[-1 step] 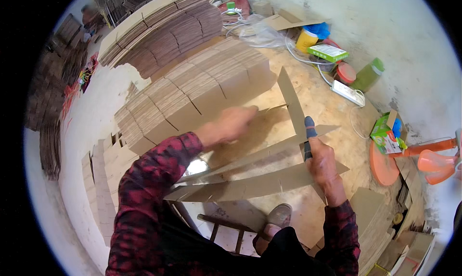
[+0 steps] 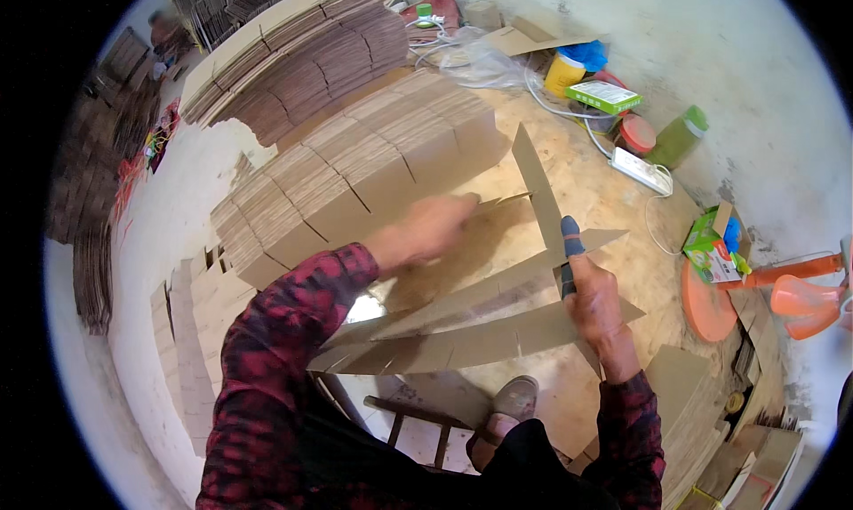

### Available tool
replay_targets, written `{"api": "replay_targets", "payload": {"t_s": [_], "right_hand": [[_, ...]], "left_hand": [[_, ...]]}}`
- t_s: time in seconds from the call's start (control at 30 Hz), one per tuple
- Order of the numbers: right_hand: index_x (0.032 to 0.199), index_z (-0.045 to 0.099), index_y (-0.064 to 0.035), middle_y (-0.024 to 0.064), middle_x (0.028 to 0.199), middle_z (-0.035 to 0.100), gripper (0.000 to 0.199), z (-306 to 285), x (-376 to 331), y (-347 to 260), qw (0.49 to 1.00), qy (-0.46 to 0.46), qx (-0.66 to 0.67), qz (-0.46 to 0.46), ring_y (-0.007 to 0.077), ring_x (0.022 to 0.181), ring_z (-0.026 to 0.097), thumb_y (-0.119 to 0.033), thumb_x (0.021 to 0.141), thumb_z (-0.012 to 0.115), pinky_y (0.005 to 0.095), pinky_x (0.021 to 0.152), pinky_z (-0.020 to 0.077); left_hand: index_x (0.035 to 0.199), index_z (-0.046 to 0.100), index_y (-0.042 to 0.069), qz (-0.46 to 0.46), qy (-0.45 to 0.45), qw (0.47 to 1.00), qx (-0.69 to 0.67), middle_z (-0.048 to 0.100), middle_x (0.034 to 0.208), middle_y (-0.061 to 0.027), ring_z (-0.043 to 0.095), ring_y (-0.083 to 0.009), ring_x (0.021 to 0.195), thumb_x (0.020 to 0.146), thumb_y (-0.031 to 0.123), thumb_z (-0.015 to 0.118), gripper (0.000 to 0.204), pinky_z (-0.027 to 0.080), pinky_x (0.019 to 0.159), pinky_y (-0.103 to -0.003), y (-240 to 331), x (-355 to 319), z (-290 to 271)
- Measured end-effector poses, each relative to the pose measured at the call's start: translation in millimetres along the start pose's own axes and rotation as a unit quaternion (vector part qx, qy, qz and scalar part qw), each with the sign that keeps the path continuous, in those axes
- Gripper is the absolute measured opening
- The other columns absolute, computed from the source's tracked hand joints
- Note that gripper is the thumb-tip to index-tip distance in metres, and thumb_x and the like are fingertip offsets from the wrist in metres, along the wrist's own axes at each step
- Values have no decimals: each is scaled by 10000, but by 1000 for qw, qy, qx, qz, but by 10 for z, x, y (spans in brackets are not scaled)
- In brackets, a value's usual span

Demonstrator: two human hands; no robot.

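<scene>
My right hand, with dark blue coverings on its fingers, is closed round a slotted cardboard cross strip standing on edge. Two long slotted strips fan out leftward from it: a front cardboard strip and a middle cardboard strip. Farther back, a thin far cardboard strip meets the cross strip and runs to the fingertips of my left hand. That hand is closed and slightly blurred; its fingertips appear to pinch the far strip's end.
Stacked cardboard strips stand just beyond my left hand, with a taller cardboard pile behind. Along the wall are a white power strip, a green bottle and a yellow container. An orange fan stands at right. A stool is below.
My left forearm has shifted very slightly right, and the left ends of the two near strips have moved a little. Otherwise the hands keep their places.
</scene>
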State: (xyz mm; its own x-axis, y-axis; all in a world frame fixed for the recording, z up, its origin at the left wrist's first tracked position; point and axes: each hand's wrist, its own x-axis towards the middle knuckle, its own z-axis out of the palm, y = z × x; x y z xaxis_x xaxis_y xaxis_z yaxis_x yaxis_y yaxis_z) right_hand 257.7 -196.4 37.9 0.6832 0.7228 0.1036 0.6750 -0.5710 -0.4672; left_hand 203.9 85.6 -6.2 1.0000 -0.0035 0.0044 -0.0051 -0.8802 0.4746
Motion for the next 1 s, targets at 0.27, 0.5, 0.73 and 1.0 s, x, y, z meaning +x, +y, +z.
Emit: {"api": "replay_targets", "payload": {"t_s": [0.27,0.5,0.73,1.0], "right_hand": [[1442,303,-110,211,800,610,813,212,-132,373,999,-35,2,37,397,724,607,37,683,555,466,633,485],[1379,370,-46,233,726,617,698,532,-76,360,999,-47,-23,3,437,664,601,0,705,550,514,584,481],[1095,535,-65,196,825,636,299,-127,474,1072,974,-28,-225,13,391,786,626,-57,797,525,499,660,497],[1230,515,-42,201,1240,518,502,-878,-220,897,942,57,-331,22,392,1142,493,18,736,579,464,926,429]], "left_hand": [[838,558,11,101,38,992,-57,611,770,-207,599,-413,769,753,31,544,88,459,664,-476,456,440,74],[868,562,14,241,5,971,-4,428,1329,-212,346,-473,1277,563,61,652,321,384,1026,-498,513,-247,38],[1001,611,0,88,-184,977,65,410,1378,-214,241,-490,1351,581,151,686,453,262,1097,-559,432,-1709,-303],[1031,631,51,-5,-97,992,80,443,1318,-182,255,-481,1340,567,47,665,464,229,1047,-663,613,-2244,-64]]}}
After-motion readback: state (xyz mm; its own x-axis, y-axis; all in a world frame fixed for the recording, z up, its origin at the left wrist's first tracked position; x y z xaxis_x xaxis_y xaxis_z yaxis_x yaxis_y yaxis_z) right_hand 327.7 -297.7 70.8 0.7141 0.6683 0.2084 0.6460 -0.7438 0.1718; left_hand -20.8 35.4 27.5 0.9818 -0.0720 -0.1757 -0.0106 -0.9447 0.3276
